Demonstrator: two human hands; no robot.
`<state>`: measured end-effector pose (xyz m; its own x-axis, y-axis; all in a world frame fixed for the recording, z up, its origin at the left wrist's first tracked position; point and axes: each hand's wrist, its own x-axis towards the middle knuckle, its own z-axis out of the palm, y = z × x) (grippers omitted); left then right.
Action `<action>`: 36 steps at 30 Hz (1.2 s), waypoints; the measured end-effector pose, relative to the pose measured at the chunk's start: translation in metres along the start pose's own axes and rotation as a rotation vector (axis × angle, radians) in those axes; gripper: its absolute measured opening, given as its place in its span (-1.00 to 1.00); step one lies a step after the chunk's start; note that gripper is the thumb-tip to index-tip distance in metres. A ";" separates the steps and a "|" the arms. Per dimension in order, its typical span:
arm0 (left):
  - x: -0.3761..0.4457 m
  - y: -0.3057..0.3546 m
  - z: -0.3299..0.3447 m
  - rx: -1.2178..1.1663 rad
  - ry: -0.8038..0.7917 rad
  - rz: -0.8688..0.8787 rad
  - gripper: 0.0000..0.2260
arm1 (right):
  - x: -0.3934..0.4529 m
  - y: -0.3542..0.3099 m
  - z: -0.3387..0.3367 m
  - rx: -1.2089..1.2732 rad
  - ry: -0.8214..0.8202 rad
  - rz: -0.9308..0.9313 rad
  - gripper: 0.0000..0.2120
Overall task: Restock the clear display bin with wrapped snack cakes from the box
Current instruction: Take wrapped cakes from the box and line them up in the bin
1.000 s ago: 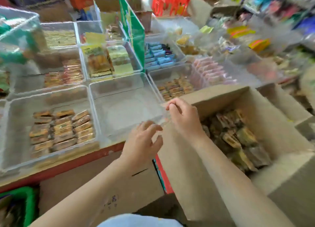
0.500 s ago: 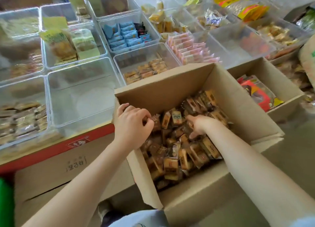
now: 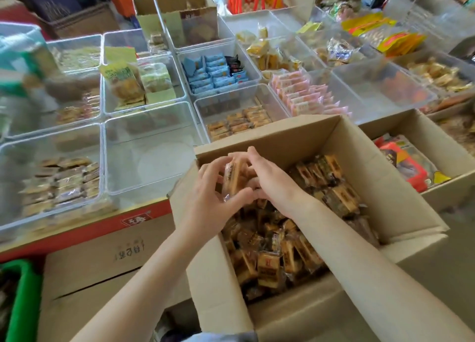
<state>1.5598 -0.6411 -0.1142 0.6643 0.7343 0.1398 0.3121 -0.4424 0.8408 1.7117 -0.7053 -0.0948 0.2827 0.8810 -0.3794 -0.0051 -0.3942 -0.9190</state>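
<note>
Wrapped snack cakes (image 3: 290, 249) fill the open cardboard box (image 3: 401, 203) in a loose heap, and a small stack of them (image 3: 232, 178) is lifted above the box's far left corner, pressed between both hands. On the near side of this stack the left hand (image 3: 210, 200) curls its fingers and thumb round the cakes, the thumb lying under their lower edge. From the far side the right hand (image 3: 272, 177) cups them, fingers bent over the top of the wrappers. Both forearms reach in over the box's near wall. Just left of the box stands the clear display bin (image 3: 123, 167), which holds no cakes. The bin to its left (image 3: 15, 161) holds rows of brown wrapped snacks, and the bin behind the box (image 3: 203, 108) holds a few similar ones. Farther back, other bins hold blue packets (image 3: 213, 74) and pink packets (image 3: 305, 95).
</note>
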 end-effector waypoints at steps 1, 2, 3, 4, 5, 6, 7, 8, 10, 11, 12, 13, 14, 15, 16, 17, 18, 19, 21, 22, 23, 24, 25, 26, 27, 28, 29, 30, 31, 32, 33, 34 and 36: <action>0.002 -0.001 -0.007 -0.081 0.036 -0.071 -0.52 | -0.001 -0.005 0.007 0.003 0.011 -0.041 -0.54; 0.005 -0.005 -0.016 -0.181 0.056 -0.159 -0.57 | 0.000 -0.009 0.014 0.002 0.038 -0.081 -0.58; 0.008 -0.009 -0.027 -0.305 0.068 -0.248 -0.61 | 0.001 -0.014 0.021 0.008 0.075 -0.119 -0.62; 0.011 -0.014 -0.040 -0.452 0.081 -0.334 -0.63 | 0.004 -0.019 0.029 0.033 0.110 -0.146 -0.66; 0.013 -0.019 -0.054 -0.598 0.091 -0.398 -0.64 | 0.007 -0.024 0.038 0.072 0.132 -0.154 -0.68; 0.014 -0.024 -0.069 -0.713 0.102 -0.428 -0.64 | 0.011 -0.030 0.049 0.098 0.137 -0.155 -0.69; 0.014 -0.032 -0.084 -0.773 0.109 -0.427 -0.65 | 0.016 -0.036 0.063 0.084 0.133 -0.155 -0.70; 0.012 -0.039 -0.099 -0.808 0.109 -0.409 -0.65 | 0.023 -0.042 0.078 0.028 0.127 -0.155 -0.70; 0.008 -0.057 -0.129 -0.813 0.100 -0.373 -0.66 | 0.037 -0.050 0.112 -0.091 0.104 -0.170 -0.72; 0.006 -0.068 -0.144 -0.776 0.097 -0.359 -0.66 | 0.045 -0.054 0.131 -0.136 0.096 -0.182 -0.75; 0.005 -0.080 -0.158 -0.722 0.099 -0.347 -0.66 | 0.055 -0.057 0.151 -0.180 0.096 -0.192 -0.79; 0.004 -0.092 -0.170 -0.651 0.106 -0.339 -0.66 | 0.064 -0.060 0.172 -0.215 0.100 -0.194 -0.81; 0.003 -0.104 -0.182 -0.583 0.112 -0.333 -0.66 | 0.075 -0.062 0.193 -0.231 0.106 -0.195 -0.80; 0.002 -0.116 -0.194 -0.531 0.112 -0.330 -0.67 | 0.086 -0.064 0.214 -0.225 0.112 -0.200 -0.78; 0.002 -0.128 -0.206 -0.506 0.108 -0.325 -0.66 | 0.098 -0.066 0.235 -0.214 0.120 -0.203 -0.75; 0.002 -0.138 -0.220 -0.500 0.097 -0.323 -0.66 | 0.110 -0.068 0.256 -0.203 0.126 -0.198 -0.72; 0.003 -0.150 -0.236 -0.507 0.085 -0.336 -0.65 | 0.124 -0.069 0.277 -0.194 0.131 -0.186 -0.68; 0.004 -0.165 -0.254 -0.492 0.070 -0.361 -0.64 | 0.138 -0.071 0.296 -0.193 0.132 -0.172 -0.66; 0.004 -0.211 -0.295 -0.420 0.107 -0.441 -0.65 | 0.167 -0.073 0.333 -0.227 0.117 -0.158 -0.68; 0.002 -0.243 -0.316 -0.293 0.158 -0.477 -0.64 | 0.181 -0.072 0.349 -0.262 0.103 -0.157 -0.69; -0.001 -0.279 -0.337 -0.093 0.203 -0.504 -0.60 | 0.194 -0.072 0.365 -0.303 0.089 -0.157 -0.70; -0.005 -0.312 -0.356 0.106 0.248 -0.539 -0.55 | 0.207 -0.071 0.379 -0.341 0.073 -0.157 -0.68; -0.010 -0.344 -0.371 0.277 0.255 -0.569 -0.51 | 0.220 -0.070 0.391 -0.372 0.064 -0.150 -0.68; -0.015 -0.375 -0.380 0.410 0.217 -0.572 -0.49 | 0.231 -0.069 0.401 -0.396 0.062 -0.136 -0.68; -0.019 -0.397 -0.387 0.508 0.150 -0.553 -0.50 | 0.242 -0.069 0.410 -0.423 0.067 -0.121 -0.67; -0.021 -0.414 -0.389 0.601 0.092 -0.518 -0.54 | 0.253 -0.068 0.417 -0.451 0.075 -0.106 -0.66; -0.023 -0.425 -0.390 0.681 0.049 -0.476 -0.60 | 0.263 -0.066 0.424 -0.479 0.083 -0.094 -0.66; -0.023 -0.430 -0.391 0.721 0.028 -0.445 -0.67 | 0.273 -0.063 0.429 -0.505 0.096 -0.085 -0.67; -0.022 -0.433 -0.391 0.726 0.024 -0.419 -0.73 | 0.282 -0.060 0.434 -0.523 0.115 -0.082 -0.67; -0.020 -0.435 -0.391 0.718 0.047 -0.400 -0.78 | 0.292 -0.058 0.437 -0.540 0.139 -0.086 -0.68; -0.020 -0.438 -0.391 0.705 0.075 -0.391 -0.81 | 0.303 -0.056 0.441 -0.568 0.168 -0.095 -0.68; -0.020 -0.440 -0.391 0.688 0.098 -0.382 -0.79 | 0.316 -0.054 0.444 -0.601 0.201 -0.109 -0.69; -0.022 -0.441 -0.389 0.682 0.150 -0.348 -0.71 | 0.344 -0.052 0.449 -0.674 0.260 -0.154 -0.69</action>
<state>1.1437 -0.2620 -0.2845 0.3678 0.9292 0.0374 0.8667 -0.3571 0.3483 1.3783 -0.2642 -0.2256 0.4513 0.8819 -0.1364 0.6199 -0.4198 -0.6629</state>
